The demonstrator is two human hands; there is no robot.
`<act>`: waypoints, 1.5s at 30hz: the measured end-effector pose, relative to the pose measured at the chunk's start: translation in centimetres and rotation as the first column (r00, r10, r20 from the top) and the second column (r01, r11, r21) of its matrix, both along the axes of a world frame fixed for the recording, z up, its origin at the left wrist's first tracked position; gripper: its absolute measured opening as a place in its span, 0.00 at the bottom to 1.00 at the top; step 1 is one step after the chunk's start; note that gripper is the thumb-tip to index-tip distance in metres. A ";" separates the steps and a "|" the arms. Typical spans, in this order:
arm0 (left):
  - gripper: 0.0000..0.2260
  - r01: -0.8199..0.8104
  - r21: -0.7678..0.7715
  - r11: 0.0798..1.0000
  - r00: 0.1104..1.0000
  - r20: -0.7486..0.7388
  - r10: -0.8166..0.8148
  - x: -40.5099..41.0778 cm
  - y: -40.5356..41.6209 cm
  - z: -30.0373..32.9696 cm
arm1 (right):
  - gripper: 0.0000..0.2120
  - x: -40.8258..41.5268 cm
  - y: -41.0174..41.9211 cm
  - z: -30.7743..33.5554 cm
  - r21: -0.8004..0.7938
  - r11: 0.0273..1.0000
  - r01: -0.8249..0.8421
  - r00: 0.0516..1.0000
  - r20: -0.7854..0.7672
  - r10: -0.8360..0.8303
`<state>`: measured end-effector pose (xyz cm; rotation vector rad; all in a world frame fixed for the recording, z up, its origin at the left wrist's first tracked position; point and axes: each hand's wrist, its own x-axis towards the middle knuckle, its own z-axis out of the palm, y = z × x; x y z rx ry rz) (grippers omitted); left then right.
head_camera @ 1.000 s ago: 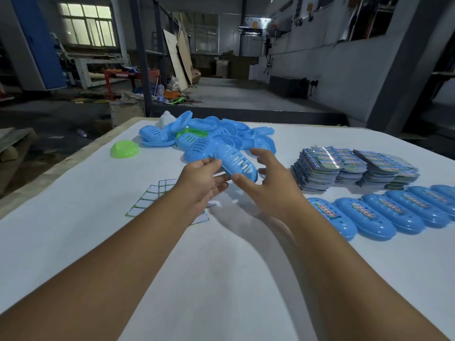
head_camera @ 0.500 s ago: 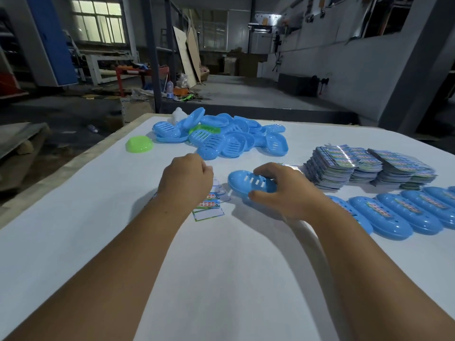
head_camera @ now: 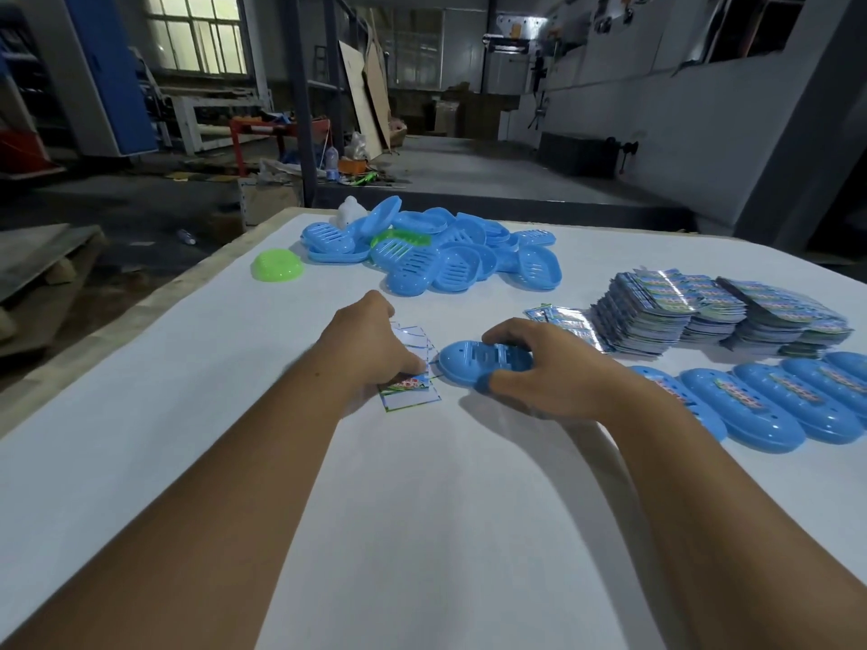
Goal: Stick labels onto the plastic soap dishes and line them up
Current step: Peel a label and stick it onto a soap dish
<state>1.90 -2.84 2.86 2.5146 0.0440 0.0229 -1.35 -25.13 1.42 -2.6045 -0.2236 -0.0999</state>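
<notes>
Your left hand [head_camera: 375, 349] pinches at the label sheet [head_camera: 413, 387] on the table [head_camera: 187, 438] to peel a sticker, while your right hand [head_camera: 539, 368] clamps the upturned blue soap dish [head_camera: 474, 361] steady just beside it, ready for labelling.

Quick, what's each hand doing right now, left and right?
Left hand: fingers closed, pinching at the label sheet on the table.
Right hand: closed on the blue soap dish, holding it down on the table.
</notes>
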 end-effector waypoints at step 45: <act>0.16 0.254 -0.493 0.832 0.963 0.211 -0.170 -1.0 -2.2 1.1 | 0.06 0.3 2.2 0.3 0.429 0.890 0.153 0.922 0.263 -0.285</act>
